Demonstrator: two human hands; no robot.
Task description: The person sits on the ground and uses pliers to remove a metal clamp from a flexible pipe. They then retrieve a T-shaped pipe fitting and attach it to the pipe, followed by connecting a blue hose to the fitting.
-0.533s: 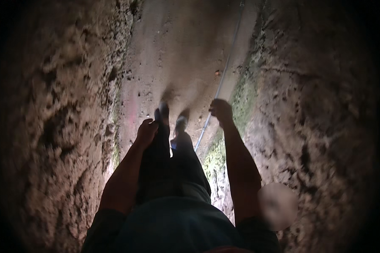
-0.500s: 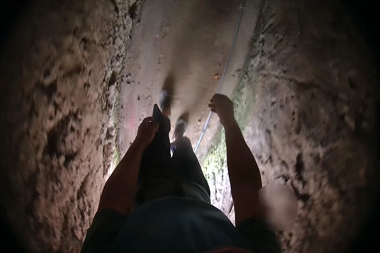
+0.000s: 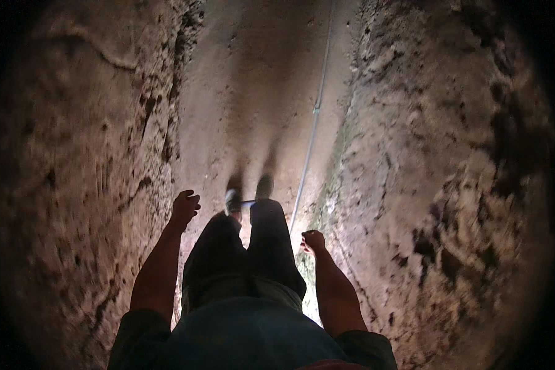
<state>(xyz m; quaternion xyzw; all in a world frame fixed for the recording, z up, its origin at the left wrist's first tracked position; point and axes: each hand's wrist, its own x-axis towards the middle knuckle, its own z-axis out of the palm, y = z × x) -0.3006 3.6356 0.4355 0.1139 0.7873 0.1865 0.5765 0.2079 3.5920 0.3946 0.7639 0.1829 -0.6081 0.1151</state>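
Note:
My left hand [image 3: 185, 208] hangs beside my left leg, near the foot of the left rock wall. Its fingers are loosely bent with gaps between them, and nothing shows in them. On the other side, my right hand [image 3: 312, 242] is lower, by my right thigh, with its fingers curled in and no object visible. Below me, my legs in dark trousers [image 3: 268, 231] are in mid-stride, the shoes [image 3: 264, 186] partly blurred. A thin, dark bluish strip [image 3: 248, 203] shows between my feet; I cannot tell what it is.
Rough, pitted rock walls rise on the left [image 3: 98, 154] and right [image 3: 413, 160] of a narrow earth floor [image 3: 209, 135]. A thin grey pipe or cable [image 3: 308, 148] runs lengthwise along the floor's right side. Long leg shadows stretch ahead.
My left hand has moved outward, away from the dark pointed shape beside it. My right hand has dropped back toward my thigh. My legs have changed stride and the floor has shifted past.

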